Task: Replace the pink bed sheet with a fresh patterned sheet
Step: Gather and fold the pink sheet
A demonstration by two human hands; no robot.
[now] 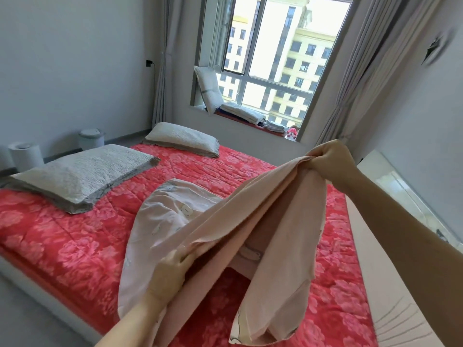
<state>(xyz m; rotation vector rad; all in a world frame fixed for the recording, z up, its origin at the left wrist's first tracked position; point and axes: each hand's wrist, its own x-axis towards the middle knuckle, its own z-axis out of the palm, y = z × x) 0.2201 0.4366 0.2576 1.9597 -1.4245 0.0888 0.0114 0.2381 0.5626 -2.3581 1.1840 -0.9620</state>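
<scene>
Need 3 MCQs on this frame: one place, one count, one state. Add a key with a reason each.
1. Where is the spare pillow that is off the bed?
A. on the floor
B. on the window sill
C. on a chair

2. How many grey pillows lie on the bed?
A. two
B. one
C. four

3. The pink sheet is:
A. spread flat and tucked in
B. folded on the sill
C. lifted in both hands

Key:
1 B: it leans upright at the sill's left end.
2 A: two lie at the head end, on the red floral cover.
3 C: the left hand and right hand each grip an edge above the bed.
</scene>
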